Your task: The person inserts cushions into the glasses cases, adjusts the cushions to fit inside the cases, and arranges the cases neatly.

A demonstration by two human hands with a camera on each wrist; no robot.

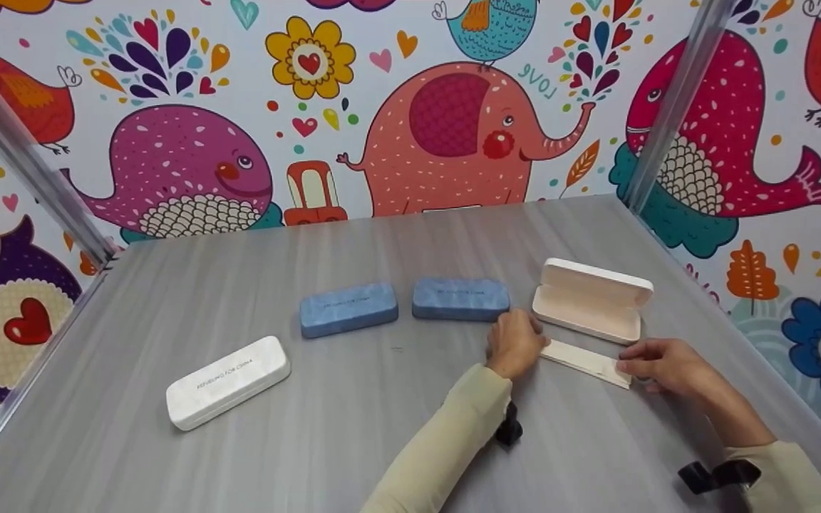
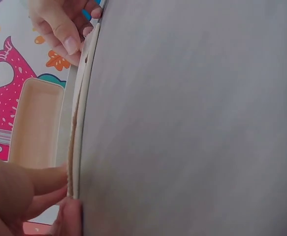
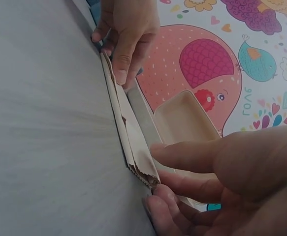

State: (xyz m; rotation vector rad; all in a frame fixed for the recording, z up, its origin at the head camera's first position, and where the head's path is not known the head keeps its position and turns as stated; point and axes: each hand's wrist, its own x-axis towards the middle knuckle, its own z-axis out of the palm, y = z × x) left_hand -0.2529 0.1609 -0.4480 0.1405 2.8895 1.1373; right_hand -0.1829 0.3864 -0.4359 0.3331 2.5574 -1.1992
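A cream glasses cloth [image 1: 585, 362], folded into a narrow strip with zigzag-cut edges [image 3: 145, 177], lies at the table's right, in front of an open white glasses case [image 1: 589, 303]. My left hand [image 1: 515, 343] pinches the strip's left end between thumb and fingers. At the other end, my right hand [image 1: 667, 367] has its thumb on top and fingers beneath the cloth. In the left wrist view the folded layers of the cloth [image 2: 78, 113] show edge-on between both hands. The case's pale lining [image 3: 182, 118] appears behind the cloth in the right wrist view.
Two blue glasses cases, one [image 1: 460, 299] beside my left hand and another [image 1: 348, 310] further left, stand closed. A closed white glasses case [image 1: 229, 382] lies angled at the table's left. Patterned walls [image 1: 446, 142] border the grey table [image 1: 353, 427].
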